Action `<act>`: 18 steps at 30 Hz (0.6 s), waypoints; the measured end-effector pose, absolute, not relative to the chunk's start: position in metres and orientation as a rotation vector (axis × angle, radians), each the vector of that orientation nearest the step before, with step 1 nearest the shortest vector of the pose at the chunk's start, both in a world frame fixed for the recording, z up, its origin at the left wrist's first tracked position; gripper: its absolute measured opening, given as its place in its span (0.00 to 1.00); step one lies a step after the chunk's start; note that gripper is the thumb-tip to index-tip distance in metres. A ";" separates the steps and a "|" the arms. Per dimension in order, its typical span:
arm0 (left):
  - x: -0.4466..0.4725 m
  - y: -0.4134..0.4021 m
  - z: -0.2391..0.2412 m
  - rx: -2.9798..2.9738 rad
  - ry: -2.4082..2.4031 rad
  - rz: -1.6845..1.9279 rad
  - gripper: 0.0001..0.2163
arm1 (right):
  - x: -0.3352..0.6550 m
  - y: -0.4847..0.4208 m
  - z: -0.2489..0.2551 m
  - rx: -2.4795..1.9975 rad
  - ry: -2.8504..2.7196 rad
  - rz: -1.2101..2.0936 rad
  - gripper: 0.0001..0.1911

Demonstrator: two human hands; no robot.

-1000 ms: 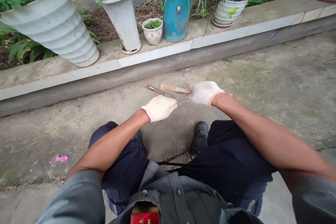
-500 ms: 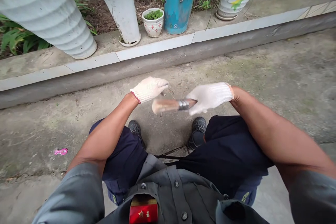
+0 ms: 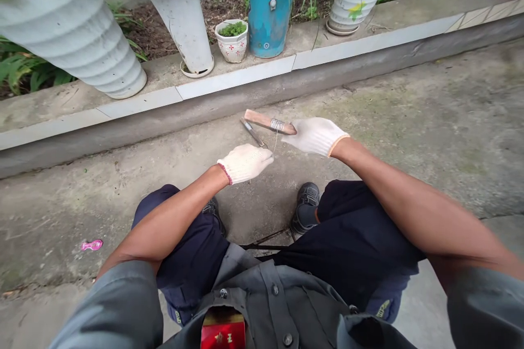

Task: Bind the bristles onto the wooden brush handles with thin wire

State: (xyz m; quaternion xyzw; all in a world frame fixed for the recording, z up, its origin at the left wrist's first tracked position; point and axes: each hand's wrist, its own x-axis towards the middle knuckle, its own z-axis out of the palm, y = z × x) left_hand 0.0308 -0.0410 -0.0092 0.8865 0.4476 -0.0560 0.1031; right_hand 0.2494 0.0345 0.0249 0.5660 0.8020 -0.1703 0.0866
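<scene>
My right hand (image 3: 313, 135), in a white knit glove, grips a short wooden stick (image 3: 262, 118) by its right end. Silvery wire (image 3: 278, 125) is wound in several turns round the stick near my fingers. From these turns a thin strand runs down to my left hand (image 3: 249, 162), also gloved, whose fingertips are pinched together on it. Just beyond the left fingers a slim dark tool (image 3: 254, 134) with a lighter tip points away from me; whether the left hand holds it I cannot tell.
A low concrete ledge (image 3: 241, 77) crosses ahead, bearing a blue pot (image 3: 268, 24), a small white pot (image 3: 232, 43) and other planters. A pink object (image 3: 91, 245) lies on the concrete at left. My shoes (image 3: 306, 204) are below my hands.
My right hand has raised the wooden stick away from me and tilted it. My left hand has come nearer and to the right, and the strand between the hands now shows clearly.
</scene>
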 end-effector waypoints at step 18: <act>-0.003 -0.028 -0.015 2.622 1.183 -0.220 0.18 | 0.264 -0.005 0.018 0.979 2.232 -0.973 0.18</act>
